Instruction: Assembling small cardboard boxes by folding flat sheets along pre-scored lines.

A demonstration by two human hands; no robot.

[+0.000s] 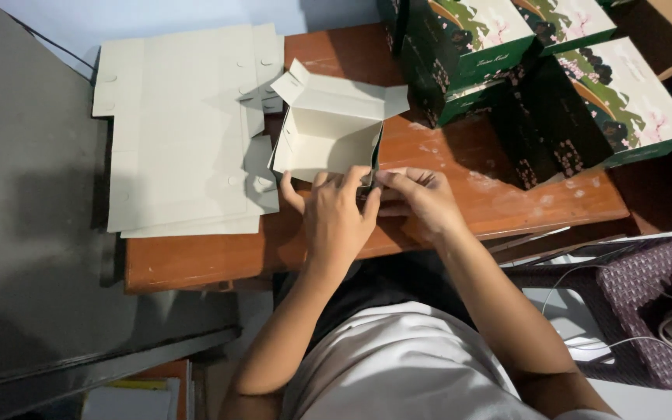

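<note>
Small packing workshop, wooden table (460, 194) held flat carton blanks (180, 132), stacked finished green printed boxes (507, 47), woven basket (639, 311) sat alongside
</note>
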